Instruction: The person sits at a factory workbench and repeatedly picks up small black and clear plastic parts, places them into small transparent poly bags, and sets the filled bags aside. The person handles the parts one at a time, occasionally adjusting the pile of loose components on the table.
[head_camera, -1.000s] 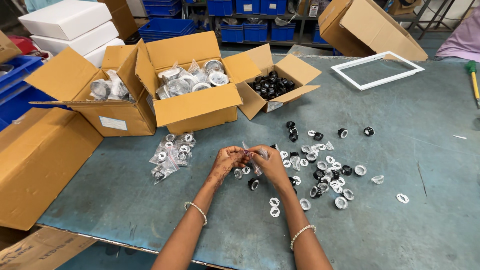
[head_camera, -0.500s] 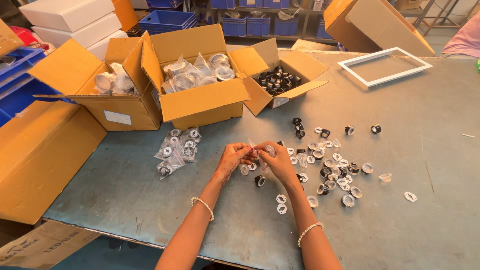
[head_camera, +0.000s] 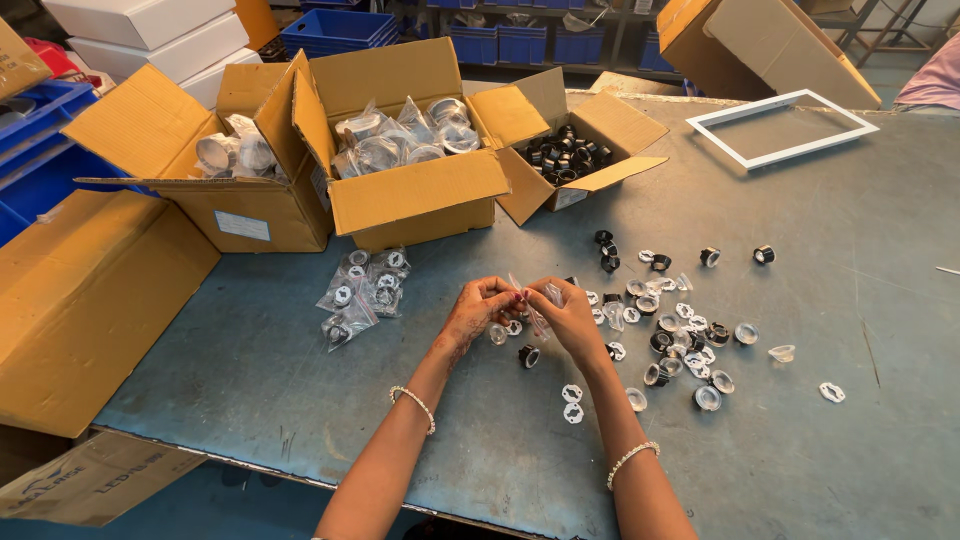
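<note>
the left hand (head_camera: 480, 305) and right hand (head_camera: 568, 312) meet over the middle of the blue-grey worktable (head_camera: 300, 400), fingertips of both pinched on a small clear plastic bag (head_camera: 530, 300) held between them just above the surface; what is inside it cannot be told. left of the hands, towards the cartons, a little heap of filled bags (head_camera: 360, 290) lies done. right of the hands a scatter of loose parts (head_camera: 680, 330) is spread out: black rings, clear lens-like caps and small white pieces, so by the look of it most of the bagging is still left. along the far edge stand three open cartons: one with black rings (head_camera: 560, 150), a middle carton (head_camera: 420, 190) and a left one (head_camera: 250, 200) with bagged reflectors. a white frame (head_camera: 782, 128) lies near the far right corner.
</note>
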